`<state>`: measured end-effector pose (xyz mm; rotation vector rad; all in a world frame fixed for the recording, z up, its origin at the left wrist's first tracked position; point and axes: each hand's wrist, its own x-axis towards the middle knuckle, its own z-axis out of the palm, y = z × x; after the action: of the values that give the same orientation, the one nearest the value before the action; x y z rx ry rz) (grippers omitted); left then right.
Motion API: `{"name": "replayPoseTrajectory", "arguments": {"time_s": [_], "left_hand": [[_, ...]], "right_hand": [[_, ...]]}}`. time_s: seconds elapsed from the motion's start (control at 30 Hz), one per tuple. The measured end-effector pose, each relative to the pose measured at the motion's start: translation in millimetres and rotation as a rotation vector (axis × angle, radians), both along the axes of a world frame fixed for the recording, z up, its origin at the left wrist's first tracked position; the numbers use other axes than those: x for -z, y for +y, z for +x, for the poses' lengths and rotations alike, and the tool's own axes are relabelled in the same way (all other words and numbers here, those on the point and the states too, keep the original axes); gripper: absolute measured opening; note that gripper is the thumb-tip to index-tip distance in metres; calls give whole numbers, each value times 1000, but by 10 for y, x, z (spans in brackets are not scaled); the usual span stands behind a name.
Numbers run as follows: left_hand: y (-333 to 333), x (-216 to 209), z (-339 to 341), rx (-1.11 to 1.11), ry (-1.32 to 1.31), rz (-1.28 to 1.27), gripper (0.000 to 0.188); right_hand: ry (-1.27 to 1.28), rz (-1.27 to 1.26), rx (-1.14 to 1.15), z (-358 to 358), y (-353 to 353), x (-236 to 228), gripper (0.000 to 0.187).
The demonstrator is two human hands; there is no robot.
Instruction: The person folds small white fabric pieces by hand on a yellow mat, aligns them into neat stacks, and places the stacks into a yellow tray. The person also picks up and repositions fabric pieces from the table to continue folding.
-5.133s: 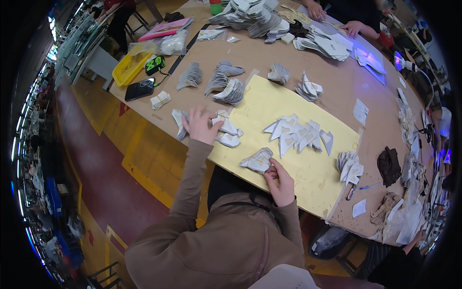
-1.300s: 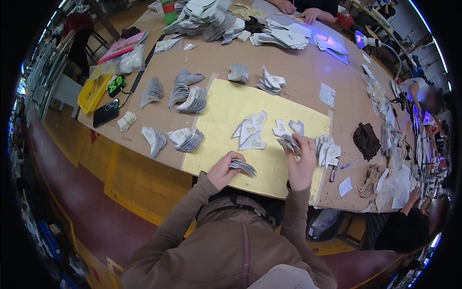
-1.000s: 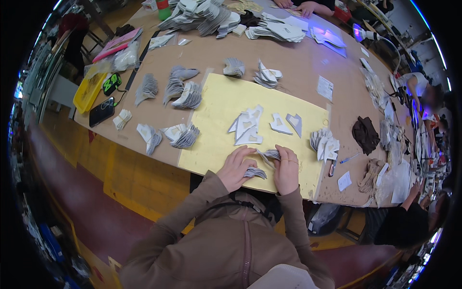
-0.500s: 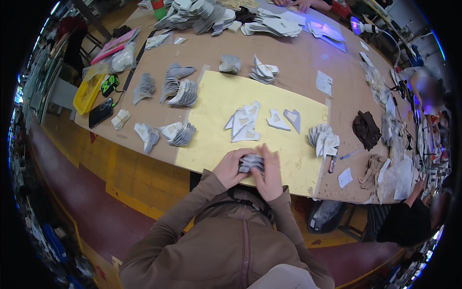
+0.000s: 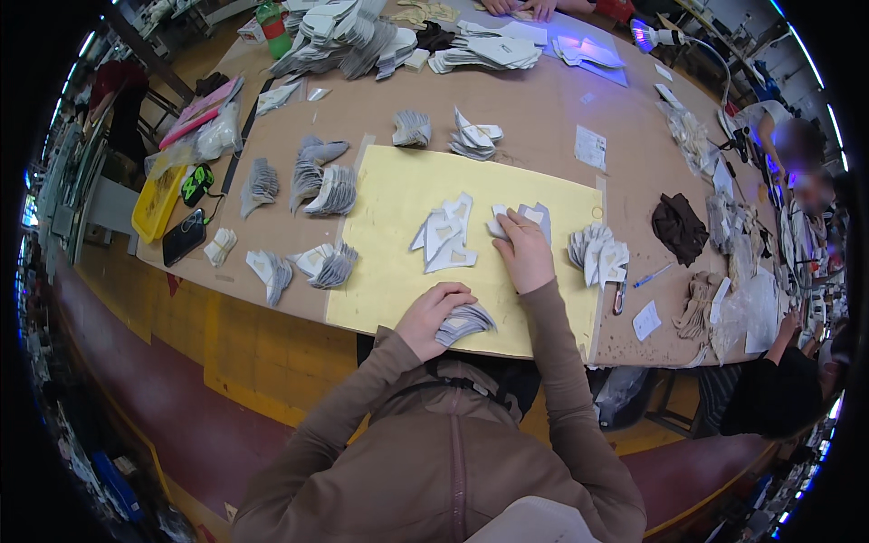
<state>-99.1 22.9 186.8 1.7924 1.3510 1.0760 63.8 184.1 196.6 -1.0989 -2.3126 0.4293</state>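
Near the front edge of the yellow sheet (image 5: 385,299), my left hand (image 5: 433,319) is closed around a fanned stack of grey and white cut pieces (image 5: 466,324). Farther forward, my right hand (image 5: 527,253) has its fingertips closed on a small white cut piece (image 5: 497,223), partly covered by the fingers. Just beyond those fingers lies a grey-edged cut piece (image 5: 543,217) with an opening in it. A loose pile of white cut pieces (image 5: 446,233) with tan patches lies left of my right hand.
Bundles of cut pieces (image 5: 331,190) stand left of the sheet, another bundle (image 5: 599,255) at its right edge. A phone (image 5: 184,237) and yellow tray (image 5: 159,204) lie far left. Dark cloth (image 5: 680,228) and a pen (image 5: 652,276) lie right. Another person's hands (image 5: 520,8) are across the table.
My right hand has left the stack and reached forward to the small white piece. The left hand keeps the stack, now lower over the sheet. The whole view has shifted slightly.
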Motion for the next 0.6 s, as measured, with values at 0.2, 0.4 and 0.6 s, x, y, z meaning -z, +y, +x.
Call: {"name": "replayPoseTrajectory", "arguments": {"time_s": [0.2,0.4,0.6], "left_hand": [[15,-7,34,-83,-13,-72,58],[31,-4,31,-110,-73,-181,52],[32,-52,41,-169,158,124,47]], "right_hand": [[170,-395,81,29,-142,32,43],[389,-373,-41,216,-433,28,33],[265,-313,-407,331,-693,128,32]]}}
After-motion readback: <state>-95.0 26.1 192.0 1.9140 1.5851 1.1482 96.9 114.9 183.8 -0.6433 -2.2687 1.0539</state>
